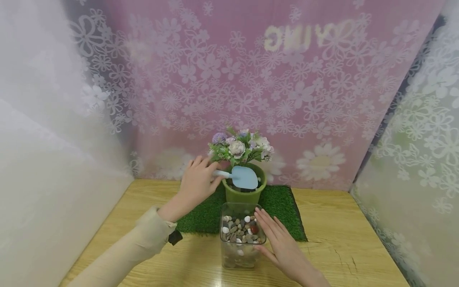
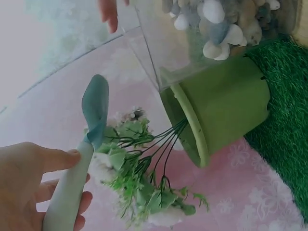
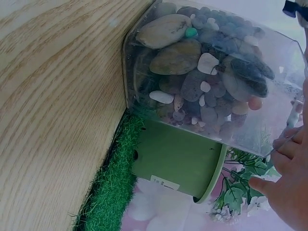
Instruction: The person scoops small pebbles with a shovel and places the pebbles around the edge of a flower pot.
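My left hand (image 1: 200, 177) grips the pale handle of a small light-blue trowel (image 1: 244, 177), its blade held over the mouth of a green flowerpot (image 1: 244, 196). In the left wrist view the thumb lies along the trowel handle (image 2: 70, 192), with the fingers curled behind it. Artificial flowers (image 1: 237, 148) in white and lilac rise from the pot. In front of the pot stands a clear plastic container (image 1: 238, 255) of mixed pebbles (image 1: 239, 229). At its right rim rests my right hand (image 1: 283, 247), fingers extended and holding nothing.
A dark green artificial grass mat (image 1: 283, 211) lies under the pot on the wooden table (image 1: 344, 235). Behind hangs a pink floral curtain (image 1: 244, 87), with pale curtains on both sides. A small black object (image 1: 175, 237) shows by the left cuff.
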Action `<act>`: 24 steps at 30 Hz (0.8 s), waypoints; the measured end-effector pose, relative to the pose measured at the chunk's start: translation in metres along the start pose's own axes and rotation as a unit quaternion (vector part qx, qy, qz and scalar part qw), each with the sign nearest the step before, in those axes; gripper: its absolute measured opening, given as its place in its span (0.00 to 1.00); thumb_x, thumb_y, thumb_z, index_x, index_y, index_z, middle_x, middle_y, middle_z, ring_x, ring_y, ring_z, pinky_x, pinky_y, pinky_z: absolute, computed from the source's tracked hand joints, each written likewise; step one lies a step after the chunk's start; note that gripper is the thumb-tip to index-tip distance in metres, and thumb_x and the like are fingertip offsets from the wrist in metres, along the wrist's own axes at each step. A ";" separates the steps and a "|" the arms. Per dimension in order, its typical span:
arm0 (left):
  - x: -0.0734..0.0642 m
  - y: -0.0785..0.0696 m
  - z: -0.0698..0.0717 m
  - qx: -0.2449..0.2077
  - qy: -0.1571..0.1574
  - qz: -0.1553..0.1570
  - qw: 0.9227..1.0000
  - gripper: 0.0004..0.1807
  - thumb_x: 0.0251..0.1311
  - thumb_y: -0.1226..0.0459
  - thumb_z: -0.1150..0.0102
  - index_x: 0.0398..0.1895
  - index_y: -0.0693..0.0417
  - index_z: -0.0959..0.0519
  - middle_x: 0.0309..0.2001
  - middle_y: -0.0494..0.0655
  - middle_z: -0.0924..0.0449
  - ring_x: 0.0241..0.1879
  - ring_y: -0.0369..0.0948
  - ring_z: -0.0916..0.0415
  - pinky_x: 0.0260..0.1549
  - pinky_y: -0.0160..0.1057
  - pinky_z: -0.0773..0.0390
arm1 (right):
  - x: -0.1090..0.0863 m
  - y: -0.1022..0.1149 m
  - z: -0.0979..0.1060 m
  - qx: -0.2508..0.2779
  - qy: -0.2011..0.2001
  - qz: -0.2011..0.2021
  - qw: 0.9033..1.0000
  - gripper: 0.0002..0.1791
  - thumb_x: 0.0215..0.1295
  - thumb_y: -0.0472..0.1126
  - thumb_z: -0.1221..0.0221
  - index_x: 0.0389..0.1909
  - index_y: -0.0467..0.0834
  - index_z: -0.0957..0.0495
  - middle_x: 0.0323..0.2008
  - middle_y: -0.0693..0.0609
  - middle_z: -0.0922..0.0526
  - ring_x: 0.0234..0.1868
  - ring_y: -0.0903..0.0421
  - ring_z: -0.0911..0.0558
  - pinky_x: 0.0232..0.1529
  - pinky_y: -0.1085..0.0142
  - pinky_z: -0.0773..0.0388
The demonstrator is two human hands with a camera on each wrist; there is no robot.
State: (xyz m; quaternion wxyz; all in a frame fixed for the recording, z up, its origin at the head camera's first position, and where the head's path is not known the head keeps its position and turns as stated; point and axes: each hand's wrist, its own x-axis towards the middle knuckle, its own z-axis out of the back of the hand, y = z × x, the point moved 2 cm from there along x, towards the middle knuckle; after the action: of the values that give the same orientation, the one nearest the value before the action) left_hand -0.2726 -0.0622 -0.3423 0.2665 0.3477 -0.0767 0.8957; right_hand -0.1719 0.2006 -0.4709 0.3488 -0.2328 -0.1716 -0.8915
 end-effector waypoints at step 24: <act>-0.045 -0.029 0.028 0.037 0.167 -0.057 0.983 0.11 0.56 0.46 0.27 0.34 0.38 0.15 0.31 0.37 0.22 0.34 0.41 0.33 0.35 0.39 0.36 | -0.001 0.000 -0.002 0.009 -0.010 -0.004 1.000 0.45 0.70 0.54 0.38 0.80 0.40 0.47 0.78 0.44 0.43 0.78 0.49 0.42 0.76 0.71 0.64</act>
State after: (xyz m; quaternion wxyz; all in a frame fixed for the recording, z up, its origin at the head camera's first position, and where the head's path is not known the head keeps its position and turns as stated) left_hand -0.2129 -0.0655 -0.3532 0.3133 0.2063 0.0227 0.9267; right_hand -0.1717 0.2006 -0.4732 0.3450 -0.2383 -0.1839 -0.8890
